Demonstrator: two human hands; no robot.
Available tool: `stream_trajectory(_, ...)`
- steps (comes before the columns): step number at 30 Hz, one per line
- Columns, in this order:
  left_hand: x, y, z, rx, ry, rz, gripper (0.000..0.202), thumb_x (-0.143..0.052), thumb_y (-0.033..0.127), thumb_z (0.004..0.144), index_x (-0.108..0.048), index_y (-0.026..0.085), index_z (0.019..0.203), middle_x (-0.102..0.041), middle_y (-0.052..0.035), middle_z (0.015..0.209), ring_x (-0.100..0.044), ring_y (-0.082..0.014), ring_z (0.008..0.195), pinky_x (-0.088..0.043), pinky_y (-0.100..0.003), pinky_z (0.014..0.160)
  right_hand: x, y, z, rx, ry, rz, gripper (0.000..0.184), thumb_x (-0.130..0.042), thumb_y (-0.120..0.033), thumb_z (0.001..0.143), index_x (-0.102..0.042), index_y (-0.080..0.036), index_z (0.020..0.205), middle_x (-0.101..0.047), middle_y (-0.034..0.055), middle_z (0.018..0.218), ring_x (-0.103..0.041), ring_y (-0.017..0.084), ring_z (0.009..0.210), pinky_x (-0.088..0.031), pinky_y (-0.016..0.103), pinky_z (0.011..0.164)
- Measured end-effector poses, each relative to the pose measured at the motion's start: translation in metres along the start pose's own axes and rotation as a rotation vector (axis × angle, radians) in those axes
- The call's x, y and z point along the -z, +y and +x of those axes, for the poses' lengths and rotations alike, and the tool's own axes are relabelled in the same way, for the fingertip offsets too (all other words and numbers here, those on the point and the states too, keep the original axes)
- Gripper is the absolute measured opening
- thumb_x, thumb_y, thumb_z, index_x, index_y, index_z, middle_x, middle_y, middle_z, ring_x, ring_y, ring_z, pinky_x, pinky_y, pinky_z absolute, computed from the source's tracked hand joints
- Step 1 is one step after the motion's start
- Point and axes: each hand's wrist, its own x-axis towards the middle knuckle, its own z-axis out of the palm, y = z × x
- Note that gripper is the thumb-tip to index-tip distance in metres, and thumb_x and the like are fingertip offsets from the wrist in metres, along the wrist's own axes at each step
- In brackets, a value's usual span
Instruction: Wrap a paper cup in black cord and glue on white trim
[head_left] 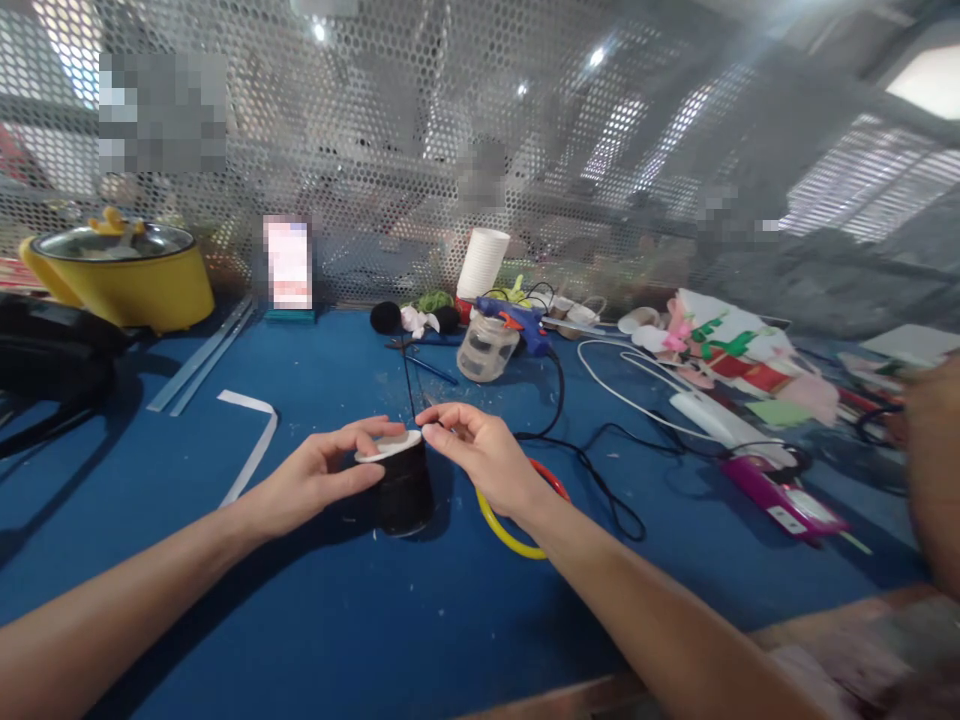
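Note:
A paper cup wrapped in black yarn (pixel 405 495) stands on the blue table, its white top edge (pixel 397 440) showing. My left hand (pixel 337 465) grips it from the left, thumb against the black side and fingers over the white top. At the right of the top edge, my right hand (pixel 472 445) is closed in a pinch on a strand of black yarn (pixel 409 385), which runs back across the table. Under and beside my right wrist lie a yellow ring (pixel 502 538) and a red ring (pixel 551 478), partly hidden by it.
Behind the cup are a clear jar (pixel 486 350), a blue glue gun (pixel 525 325), black yarn balls (pixel 385 318) and stacked white cups (pixel 484 262). A yellow pot (pixel 142 290) and phone (pixel 289 265) stand left; cables, a purple box (pixel 780 500) and flower-like crafts lie right.

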Motion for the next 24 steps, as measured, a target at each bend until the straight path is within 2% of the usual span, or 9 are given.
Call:
stream_trajectory(3,0.0023,-0.0013,0.0004,-0.021,-0.035,0.003,0.019,-0.059,0.033,0.075,-0.050,0.018,0.067,-0.053,-0.0074,0.127,-0.038,-0.0244,0.124,-0.028,-0.043,0.102,-0.0011,0.0012,0.0008,-0.009,-0.011,0.021,0.016,-0.060,-0.029,0.072,-0.050,-0.018,0.067,-0.064,0.0056,0.093,-0.058,0.014,0.083,-0.043,0.031,0.077)
stream_trajectory(6,0.0033,-0.0010,0.0005,-0.022,-0.054,-0.006,0.018,-0.058,0.031,0.076,-0.050,0.018,0.067,-0.051,-0.0075,0.128,-0.043,-0.0240,0.121,-0.030,-0.042,0.101,-0.0017,0.0033,0.0016,0.006,-0.026,0.023,0.017,-0.059,-0.030,0.072,-0.049,-0.018,0.066,-0.065,0.0058,0.091,-0.058,0.014,0.082,-0.043,0.032,0.077)
stream_trajectory(15,0.0056,0.0000,0.0016,-0.016,-0.014,0.028,0.017,-0.060,0.032,0.073,-0.052,0.019,0.068,-0.054,-0.0084,0.125,-0.044,-0.0265,0.120,-0.030,-0.044,0.101,-0.0017,0.0068,0.0041,0.076,-0.015,-0.077,0.015,-0.059,-0.030,0.074,-0.050,-0.019,0.068,-0.063,0.0030,0.084,-0.058,0.015,0.081,-0.044,0.030,0.074)
stream_trajectory(21,0.0019,0.0014,0.0009,-0.118,-0.041,0.301,0.014,-0.058,0.030,0.073,-0.057,0.019,0.081,-0.058,-0.0095,0.118,-0.035,-0.0262,0.125,-0.028,-0.043,0.102,-0.0051,0.0015,0.0013,0.099,0.002,-0.159,0.013,-0.056,-0.030,0.075,-0.050,-0.020,0.068,-0.061,0.0019,0.080,-0.057,0.014,0.076,-0.045,0.029,0.070)
stream_trajectory(24,-0.0038,0.0035,0.0005,-0.164,0.003,0.396,0.016,-0.060,0.031,0.071,-0.055,0.019,0.082,-0.060,-0.0096,0.113,-0.036,-0.0264,0.124,-0.030,-0.043,0.100,-0.0080,-0.0022,-0.0013,0.105,0.012,-0.160,0.013,-0.056,-0.028,0.075,-0.049,-0.020,0.067,-0.060,0.0020,0.081,-0.056,0.014,0.076,-0.046,0.029,0.070)
